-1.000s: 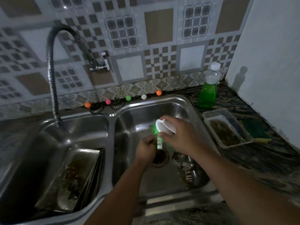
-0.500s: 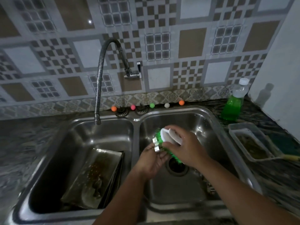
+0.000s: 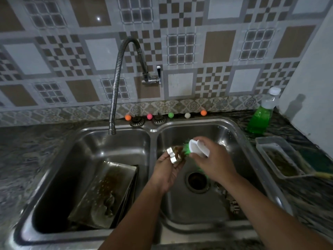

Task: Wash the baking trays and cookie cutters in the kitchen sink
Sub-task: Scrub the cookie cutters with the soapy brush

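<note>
A double steel sink (image 3: 153, 130) is set into a dark marbled desk (image 3: 36, 150); a bendy metal tap (image 3: 117, 73) arches from the tiled wall and its spout hangs over the left basin; along the back rim sit two drain strainers (image 3: 137, 121) and a row of small coloured balls (image 3: 170, 115); at the right stand a bottle of green liquid (image 3: 261, 116), a clear plastic tub (image 3: 275, 156) with brownish dregs, and a green sponge (image 3: 322, 159) beside it, none of them between the hands and the work; the left hand (image 3: 168, 168) is over the right basin, palm up, fingers curled round a small metal cookie cutter (image 3: 173, 155) that stands on its edge, its open side facing right toward the brush, smeared brown inside; the right hand (image 3: 213, 159) is clenched on a white-handled brush (image 3: 197, 147) whose green bristles press against the cutter; the drain (image 3: 197, 180) lies open below them; more cutters (image 3: 233, 204), blurred, rest on the right basin floor near the right forearm; in the left basin dirty baking trays (image 3: 106, 192) lean stacked, long axis running from near left to far right, the far end tipped up against the divider, soiled face upward
</note>
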